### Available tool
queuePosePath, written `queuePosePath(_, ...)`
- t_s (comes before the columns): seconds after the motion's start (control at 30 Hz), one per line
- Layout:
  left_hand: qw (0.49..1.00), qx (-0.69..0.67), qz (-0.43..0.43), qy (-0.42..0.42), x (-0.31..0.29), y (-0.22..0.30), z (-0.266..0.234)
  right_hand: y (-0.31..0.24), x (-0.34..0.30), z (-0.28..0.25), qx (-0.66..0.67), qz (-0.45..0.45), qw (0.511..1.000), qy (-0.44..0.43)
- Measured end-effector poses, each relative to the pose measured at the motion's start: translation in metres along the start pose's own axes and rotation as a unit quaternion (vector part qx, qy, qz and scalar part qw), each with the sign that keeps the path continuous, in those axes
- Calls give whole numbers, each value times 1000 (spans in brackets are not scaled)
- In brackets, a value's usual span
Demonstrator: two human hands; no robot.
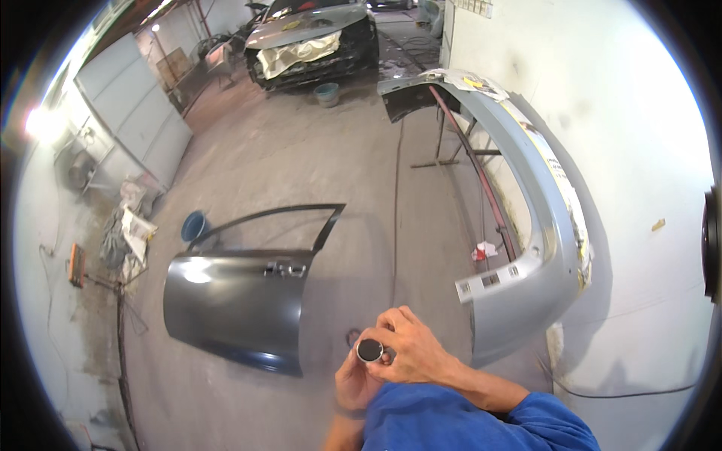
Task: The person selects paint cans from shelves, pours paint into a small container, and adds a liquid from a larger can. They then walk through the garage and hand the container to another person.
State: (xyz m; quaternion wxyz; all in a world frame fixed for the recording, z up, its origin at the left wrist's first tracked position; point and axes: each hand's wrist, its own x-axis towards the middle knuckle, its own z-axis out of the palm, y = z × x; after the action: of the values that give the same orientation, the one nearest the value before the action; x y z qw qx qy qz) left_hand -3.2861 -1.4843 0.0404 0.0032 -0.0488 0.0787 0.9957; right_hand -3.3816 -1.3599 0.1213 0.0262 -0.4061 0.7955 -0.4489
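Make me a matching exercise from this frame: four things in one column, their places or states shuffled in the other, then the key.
Things
1. Car door
2. Bumper
3. Round dark-topped object
4. Car

Places or states
A. Held between the left hand and right hand
B. At the far end, a pale sheet across its front
C. Dark, left of the hands
D. Beside the right-hand wall

Right pairs: 1-C, 2-D, 3-A, 4-B

The right hand (415, 347) partly hides the left hand (355, 382); the grey car (323, 28) (top edge) is cut off.
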Motion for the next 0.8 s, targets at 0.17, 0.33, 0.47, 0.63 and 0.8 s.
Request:
queuePosePath(0.17,1000,-6,-18,4,163,79,-43,96,144,10,-30,-6,1000,7)
queuePosePath(0.33,993,-33,-106,-38,344,176,-36,161,290,-26,-74,20,996,47)
queuePosePath(0.47,980,-25,-174,-90,487,234,-21,215,371,-65,-69,93,981,153)
queuePosePath(0.63,978,-38,-180,-97,681,285,-40,337,455,-103,1,282,935,215)
queuePosePath(0.8,992,-66,-79,-75,850,317,-16,464,611,-184,-52,249,944,209)
